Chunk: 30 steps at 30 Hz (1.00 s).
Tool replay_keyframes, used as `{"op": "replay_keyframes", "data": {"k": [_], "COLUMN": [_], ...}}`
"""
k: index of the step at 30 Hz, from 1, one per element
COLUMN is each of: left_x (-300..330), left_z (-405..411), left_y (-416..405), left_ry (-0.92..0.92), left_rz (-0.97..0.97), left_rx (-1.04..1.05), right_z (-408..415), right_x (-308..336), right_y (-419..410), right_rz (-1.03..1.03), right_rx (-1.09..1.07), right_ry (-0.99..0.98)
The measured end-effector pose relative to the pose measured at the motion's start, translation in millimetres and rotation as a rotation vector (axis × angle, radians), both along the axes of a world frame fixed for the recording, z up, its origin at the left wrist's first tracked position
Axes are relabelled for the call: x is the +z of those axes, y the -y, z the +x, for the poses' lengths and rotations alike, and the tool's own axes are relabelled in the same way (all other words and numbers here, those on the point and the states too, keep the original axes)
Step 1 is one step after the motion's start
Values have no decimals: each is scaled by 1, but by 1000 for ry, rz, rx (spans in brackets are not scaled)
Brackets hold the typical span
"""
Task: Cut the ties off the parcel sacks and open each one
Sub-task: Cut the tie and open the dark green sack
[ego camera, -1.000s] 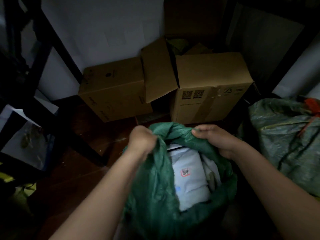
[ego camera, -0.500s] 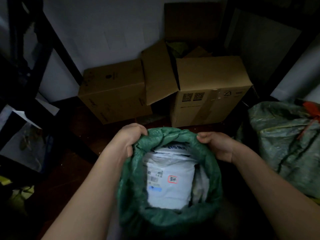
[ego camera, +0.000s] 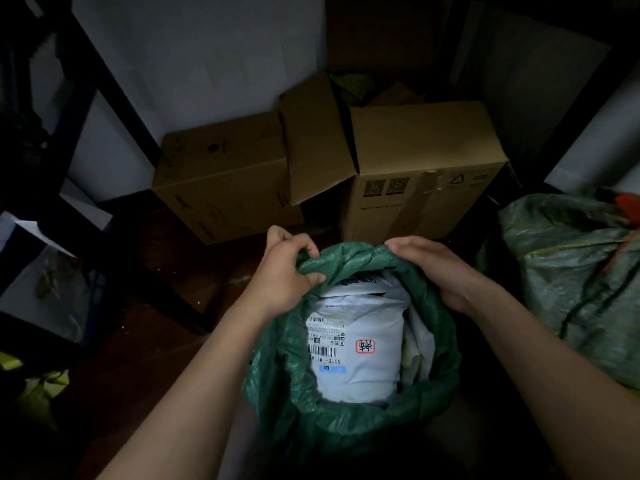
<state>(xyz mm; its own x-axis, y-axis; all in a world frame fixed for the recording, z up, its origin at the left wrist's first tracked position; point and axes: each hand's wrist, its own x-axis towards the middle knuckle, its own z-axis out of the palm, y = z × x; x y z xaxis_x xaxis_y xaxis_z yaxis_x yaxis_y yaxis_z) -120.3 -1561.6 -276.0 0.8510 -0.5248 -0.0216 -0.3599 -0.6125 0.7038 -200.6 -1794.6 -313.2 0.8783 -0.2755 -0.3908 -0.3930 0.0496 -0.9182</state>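
The green woven parcel sack stands open on the dark floor between the person's forearms, its mouth rolled down into a thick rim. The left hand grips the far-left part of that rim, its fingers curled over the bunched fabric and the thumb tucked inside the mouth. The right hand holds the far-right part of the rim, fingers bent over the top of the roll.

Just below both sets of fingers, inside the sack, lies a white mailer parcel with a barcode label and a red square stamp; paler packets are pressed beside it toward the right fingers.

Beyond the fingertips, two cardboard boxes sit against the wall, the right one with a flap hanging open. Well to the right of the right hand rests a second green sack with what seems to be an orange tie near its top, though the light is too dim to be sure.
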Motion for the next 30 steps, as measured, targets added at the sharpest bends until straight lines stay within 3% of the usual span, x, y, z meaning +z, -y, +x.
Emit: {"op": "replay_keyframes", "data": {"k": [5, 11, 16, 21, 23, 26, 28, 30], "left_x": [-9, -17, -18, -6, -8, -11, -12, -15], "left_z": [5, 6, 2, -3, -5, -6, -3, 0], "left_y": [-1, 8, 11, 10, 9, 7, 5, 5], "left_ry": [11, -342, -385, -378, -292, -91, 55, 69], "left_rz": [17, -203, -203, -119, 24, 91, 129, 95], "left_rx": [163, 383, 325, 97, -32, -9, 75, 171], "right_z": [-3, -4, -3, 1, 3, 3, 4, 5], "right_x": [-2, -3, -11, -15, -14, -14, -17, -18], "right_y": [-3, 3, 3, 3, 6, 7, 7, 4], "right_rz": [-258, -547, -393, -138, -70, 74, 44, -160], "right_rx": [54, 19, -52, -223, -249, -281, -306, -289], "right_ry": [90, 109, 20, -134, -193, -238, -202, -101]}}
